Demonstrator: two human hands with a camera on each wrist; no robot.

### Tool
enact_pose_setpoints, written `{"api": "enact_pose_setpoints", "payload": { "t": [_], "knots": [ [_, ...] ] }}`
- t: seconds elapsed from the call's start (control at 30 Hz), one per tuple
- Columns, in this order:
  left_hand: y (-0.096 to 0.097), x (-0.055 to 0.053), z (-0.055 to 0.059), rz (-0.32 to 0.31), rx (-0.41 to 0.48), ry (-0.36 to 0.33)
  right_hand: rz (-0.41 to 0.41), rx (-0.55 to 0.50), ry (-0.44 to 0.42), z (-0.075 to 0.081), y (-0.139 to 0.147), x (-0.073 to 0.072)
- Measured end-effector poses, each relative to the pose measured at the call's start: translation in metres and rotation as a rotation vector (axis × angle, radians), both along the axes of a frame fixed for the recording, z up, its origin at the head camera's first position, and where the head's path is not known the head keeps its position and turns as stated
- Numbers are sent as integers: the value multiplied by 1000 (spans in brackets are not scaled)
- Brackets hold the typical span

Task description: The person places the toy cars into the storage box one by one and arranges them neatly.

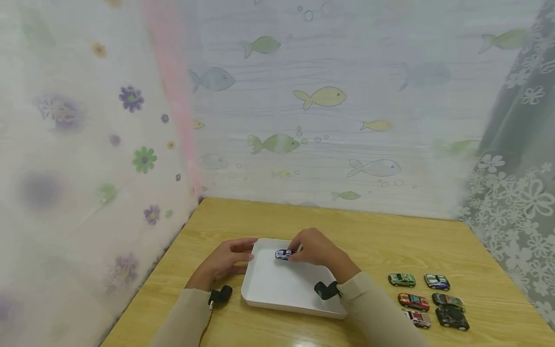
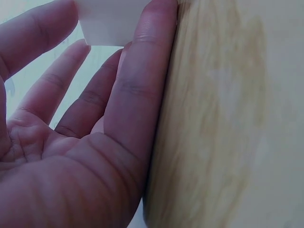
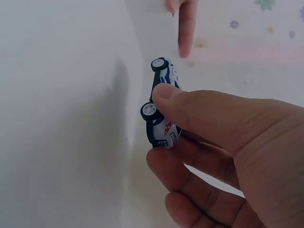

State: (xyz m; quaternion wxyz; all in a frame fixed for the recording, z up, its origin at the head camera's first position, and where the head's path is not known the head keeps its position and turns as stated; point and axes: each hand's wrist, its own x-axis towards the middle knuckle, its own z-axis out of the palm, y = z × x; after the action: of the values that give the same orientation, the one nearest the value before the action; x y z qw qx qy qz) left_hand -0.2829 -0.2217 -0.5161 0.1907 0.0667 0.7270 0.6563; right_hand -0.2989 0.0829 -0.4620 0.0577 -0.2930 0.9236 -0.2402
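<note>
With your right hand (image 1: 315, 248) pinching the small white-and-blue metallic toy car (image 1: 283, 254) over the shallow white plastic tray's (image 1: 282, 289) far part, hold it level while your left hand (image 1: 224, 260), fingers spread, steadies the tray's left side.

Tray (image 1: 277, 289): reachable from above at the near left; barred toward the far edge by the right hand (image 1: 318, 253) and the toy car (image 1: 284, 254) pinched in it.
Tray's left rim: blocked by the left hand (image 1: 225, 260).
Tray's right rim: spanned by the right sleeve (image 1: 375, 308) and overhung by a black wrist camera (image 1: 325, 290).
Far table (image 1: 347, 231): passable behind the tray, up to the fish-print curtain (image 1: 321, 168).
Left table edge: walled by the flowered curtain (image 1: 125, 188).
Six parked cars (image 1: 414, 301): crowded at the right, split by slim gaps.
</note>
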Motion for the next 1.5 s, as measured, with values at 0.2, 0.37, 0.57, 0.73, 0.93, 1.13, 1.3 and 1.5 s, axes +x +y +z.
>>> {"api": "enact_pose_setpoints", "payload": {
  "t": [0.2,0.37,0.57,0.73,0.93,1.13,1.3,1.5],
  "knots": [
    [-1,1,-1,7,-2,-1,4,10,-13,-4,-13,-2],
    [-2,2,-3,-3,9,2,9,9,-43,-7,-23,-3],
    [-3,2,-4,3,35,-4,-1,14,-54,-11,-29,-5],
    [-2,2,-3,19,52,-6,-14,27,-37,-14,-31,-8],
    [1,2,-1,14,57,-3,-59,43,-12,-17,-34,-8],
    [2,0,-1,5,66,10,-121,80,4,-19,-38,-6],
    [2,0,-2,4,58,12,-139,94,10,-19,-38,-4],
    [3,-1,-2,14,43,15,-139,112,34,-19,-39,-4]
  ]
}}
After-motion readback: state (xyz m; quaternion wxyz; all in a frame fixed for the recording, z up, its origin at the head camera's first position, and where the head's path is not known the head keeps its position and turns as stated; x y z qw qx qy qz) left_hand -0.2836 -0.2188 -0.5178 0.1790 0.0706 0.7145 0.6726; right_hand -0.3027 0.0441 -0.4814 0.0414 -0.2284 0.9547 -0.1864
